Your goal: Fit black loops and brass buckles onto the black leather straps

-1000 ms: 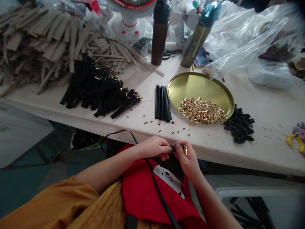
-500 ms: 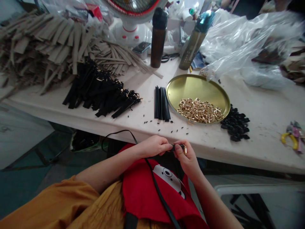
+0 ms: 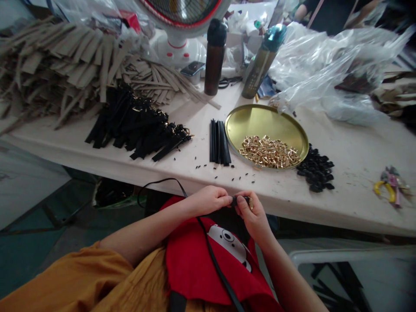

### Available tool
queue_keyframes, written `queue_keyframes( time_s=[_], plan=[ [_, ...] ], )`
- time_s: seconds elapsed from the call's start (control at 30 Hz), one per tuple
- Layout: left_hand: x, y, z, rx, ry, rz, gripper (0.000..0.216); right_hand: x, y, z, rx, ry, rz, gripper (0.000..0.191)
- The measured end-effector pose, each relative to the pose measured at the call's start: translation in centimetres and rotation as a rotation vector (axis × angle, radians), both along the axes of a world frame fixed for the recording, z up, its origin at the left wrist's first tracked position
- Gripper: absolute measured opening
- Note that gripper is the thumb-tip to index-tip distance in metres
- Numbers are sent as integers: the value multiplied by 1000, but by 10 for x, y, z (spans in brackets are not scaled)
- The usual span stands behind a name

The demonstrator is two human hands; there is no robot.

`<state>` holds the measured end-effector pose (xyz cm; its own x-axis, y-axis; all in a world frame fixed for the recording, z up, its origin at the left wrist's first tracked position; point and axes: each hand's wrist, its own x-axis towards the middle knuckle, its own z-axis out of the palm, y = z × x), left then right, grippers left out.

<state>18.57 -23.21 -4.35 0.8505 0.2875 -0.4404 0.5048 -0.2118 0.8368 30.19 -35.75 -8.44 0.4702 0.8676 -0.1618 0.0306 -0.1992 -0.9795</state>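
Note:
Over my lap, just in front of the table edge, my left hand [image 3: 214,199] and my right hand [image 3: 249,208] pinch one short black strap [image 3: 234,201] between them. A gold metal buckle [image 3: 251,203] shows at its right end, against my right fingers. Both hands are closed, and the grip partly hides the strap. Beyond them on the table lie several flat black strips [image 3: 219,143] side by side. Close by is a round gold tray [image 3: 269,117] with a heap of small gold buckles [image 3: 268,151]. Small black looped pieces [image 3: 315,169] are piled right of it.
Finished-looking black straps [image 3: 139,123] lie heaped at left, before a big stack of grey-beige strips [image 3: 58,65]. Two bottles [image 3: 215,60] and a fan [image 3: 182,13] stand behind. Plastic bags [image 3: 325,73] fill the back right. Yellow-handled pliers [image 3: 386,188] lie at right.
The view has shifted slightly, so the table items sit a little differently in the picture. Both hands keep nearly the same hold on the strap.

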Motion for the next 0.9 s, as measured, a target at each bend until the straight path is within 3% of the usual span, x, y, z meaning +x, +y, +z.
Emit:
queue_keyframes(
  time_s=[0.13,0.23,0.33,0.53,0.9],
  plan=[
    [-1,0,0,-19,-24,-82,25,-4,2,-2,-28,-69,-68,27],
    [0,-3,-5,-41,-13,-32,25,-11,6,0,-37,-130,-110,26],
    [1,-3,-9,-98,-5,9,24,-14,10,1,-32,-180,-83,26],
    [-5,9,-3,-123,-20,-94,26,-2,13,-3,-77,-197,-25,28],
    [2,4,-16,-102,11,23,34,-9,12,-5,-80,-192,-111,29]
  ],
)
